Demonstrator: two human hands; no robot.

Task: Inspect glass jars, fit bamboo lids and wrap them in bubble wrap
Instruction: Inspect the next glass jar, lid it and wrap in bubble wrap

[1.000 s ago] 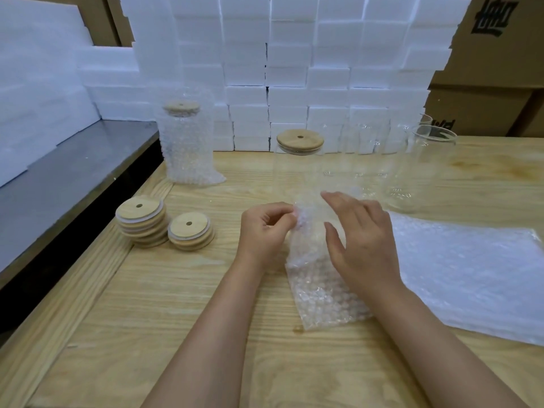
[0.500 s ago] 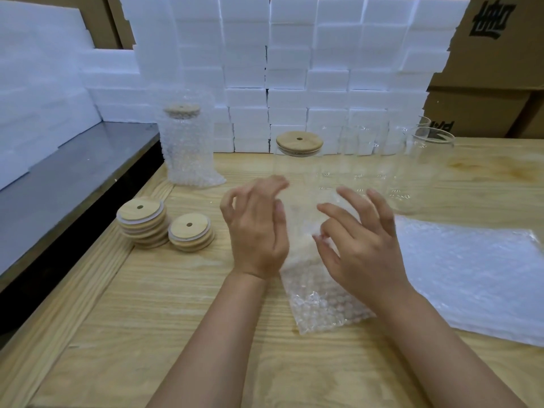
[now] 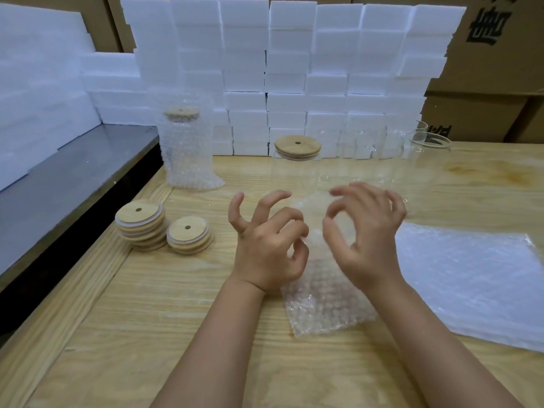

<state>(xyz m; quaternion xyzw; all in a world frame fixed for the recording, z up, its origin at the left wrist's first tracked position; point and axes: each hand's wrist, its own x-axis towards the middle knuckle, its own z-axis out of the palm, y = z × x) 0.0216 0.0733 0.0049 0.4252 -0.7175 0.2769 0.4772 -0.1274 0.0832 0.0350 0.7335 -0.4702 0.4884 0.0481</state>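
1. The step in hand looks like wrapping. The lidded jar [image 3: 297, 175] stands upright just beyond the fingertips with its bamboo lid [image 3: 297, 147] seated. The bubble wrap piece [image 3: 323, 304] lies flat beneath both palms.
2. The left hand [image 3: 268, 245] hovers with fingers spread and half-curled, gripping nothing visible. Whether its lower fingers brush the wrap cannot be told.
3. The right hand [image 3: 368, 240] is likewise clawed and empty, its fingertips blurred.
4. Next, the fingers probably need to lift the wrap and bring the jar to it. Clear glass and slippery film call for a sure grip.
5. A cardboard box [image 3: 500, 54] far beyond the right fingers carries dark printed characters, cropped and unreadable. Jar and lid show no labels.
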